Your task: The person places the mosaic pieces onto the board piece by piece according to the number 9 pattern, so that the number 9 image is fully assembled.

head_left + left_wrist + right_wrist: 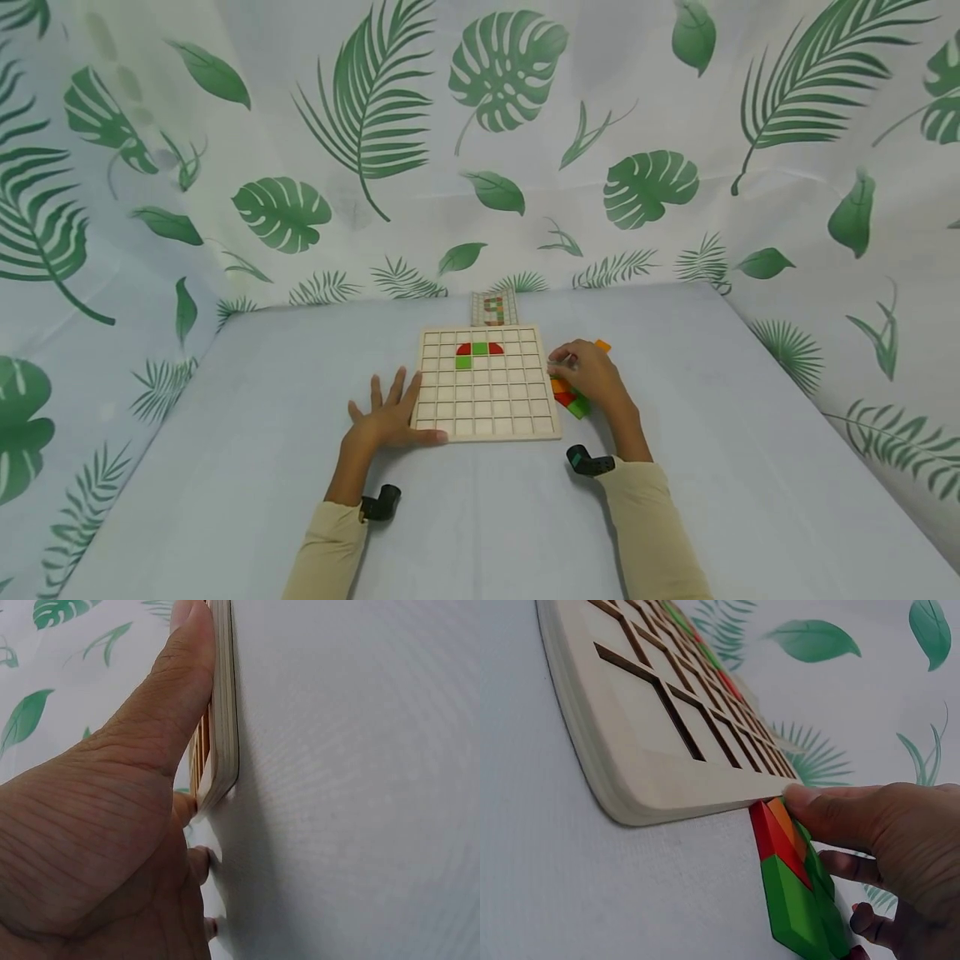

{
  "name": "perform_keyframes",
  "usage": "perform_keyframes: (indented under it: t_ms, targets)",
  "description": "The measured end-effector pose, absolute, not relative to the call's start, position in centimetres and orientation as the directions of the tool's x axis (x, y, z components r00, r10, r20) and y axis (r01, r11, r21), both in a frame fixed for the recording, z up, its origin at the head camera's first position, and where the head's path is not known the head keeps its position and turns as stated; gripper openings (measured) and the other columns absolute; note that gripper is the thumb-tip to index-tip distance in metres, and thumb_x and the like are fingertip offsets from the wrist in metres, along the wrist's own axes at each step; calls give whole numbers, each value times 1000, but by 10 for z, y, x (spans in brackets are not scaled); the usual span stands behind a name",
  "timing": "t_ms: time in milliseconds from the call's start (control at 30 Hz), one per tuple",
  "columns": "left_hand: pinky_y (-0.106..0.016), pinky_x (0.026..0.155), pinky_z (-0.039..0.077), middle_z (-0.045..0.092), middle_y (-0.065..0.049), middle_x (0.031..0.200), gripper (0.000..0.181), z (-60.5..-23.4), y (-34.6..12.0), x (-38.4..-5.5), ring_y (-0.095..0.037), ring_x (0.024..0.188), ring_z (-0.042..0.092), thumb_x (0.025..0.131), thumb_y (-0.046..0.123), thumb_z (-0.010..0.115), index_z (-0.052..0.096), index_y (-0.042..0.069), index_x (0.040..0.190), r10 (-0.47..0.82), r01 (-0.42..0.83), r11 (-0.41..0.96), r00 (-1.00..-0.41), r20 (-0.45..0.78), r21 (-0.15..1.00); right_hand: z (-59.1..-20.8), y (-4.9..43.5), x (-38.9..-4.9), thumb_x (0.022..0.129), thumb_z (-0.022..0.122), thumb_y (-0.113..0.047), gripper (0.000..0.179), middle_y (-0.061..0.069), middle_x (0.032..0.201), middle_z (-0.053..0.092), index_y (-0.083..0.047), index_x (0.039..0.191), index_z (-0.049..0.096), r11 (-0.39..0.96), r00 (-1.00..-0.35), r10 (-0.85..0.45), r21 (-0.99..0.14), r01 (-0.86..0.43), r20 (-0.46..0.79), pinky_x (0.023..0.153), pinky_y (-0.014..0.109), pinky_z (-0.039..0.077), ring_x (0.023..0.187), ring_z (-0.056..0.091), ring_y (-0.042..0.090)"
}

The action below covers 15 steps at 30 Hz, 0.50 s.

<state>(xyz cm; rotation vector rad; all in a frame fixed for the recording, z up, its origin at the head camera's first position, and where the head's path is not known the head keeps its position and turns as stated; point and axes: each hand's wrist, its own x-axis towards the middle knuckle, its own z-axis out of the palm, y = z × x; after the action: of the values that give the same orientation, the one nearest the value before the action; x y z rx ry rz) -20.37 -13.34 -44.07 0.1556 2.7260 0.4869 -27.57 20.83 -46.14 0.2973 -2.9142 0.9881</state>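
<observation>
A pale wooden grid board lies on the table. Near its far side sit a red rounded piece, a green square, another red rounded piece and, one row closer, a second green square. My left hand spreads its fingers at the board's near left corner, thumb along the front edge. Beside the right edge, my right hand bends its fingers over a cluster of red, orange and green blocks. Its thumb touches the cluster's far end; whether a block is pinched there is hidden.
Behind the board stands a small card printed with a coloured grid pattern. An orange block lies beyond my right hand. The white table meets leaf-printed cloth at the back and sides.
</observation>
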Motion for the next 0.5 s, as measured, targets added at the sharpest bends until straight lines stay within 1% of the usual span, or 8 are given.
perform_keyframes:
  t_ms: [133, 300, 500]
  targets:
    - [-79, 106, 1, -5, -13, 166, 113, -442, -134, -205, -48, 148, -14, 77, 68, 68, 7, 20, 159, 170, 45, 935, -927, -333, 351, -461, 210, -277, 89, 73, -20, 17, 13, 109, 67, -9, 101, 74, 776, -980, -179, -599, -197, 91, 83, 45, 51, 100, 60, 29]
    - [-79, 106, 0, -6, -12, 166, 114, -443, -135, -206, -48, 147, -15, 76, 69, 68, 6, 20, 159, 170, 43, 933, -927, -333, 357, -458, 209, -277, 90, 72, -22, 19, 14, 111, 64, -8, 103, 73, 797, -983, -172, -577, -179, 66, 85, 47, 50, 103, 60, 31]
    - [-80, 105, 2, -5, -12, 166, 116, -446, -135, -206, -48, 148, -13, 75, 71, 68, 6, 20, 159, 168, 45, 935, -930, -327, 351, -460, 210, -276, 91, 70, -22, 19, 15, 110, 63, -8, 104, 73, 801, -984, -165, -572, -176, 72, 87, 49, 49, 105, 59, 32]
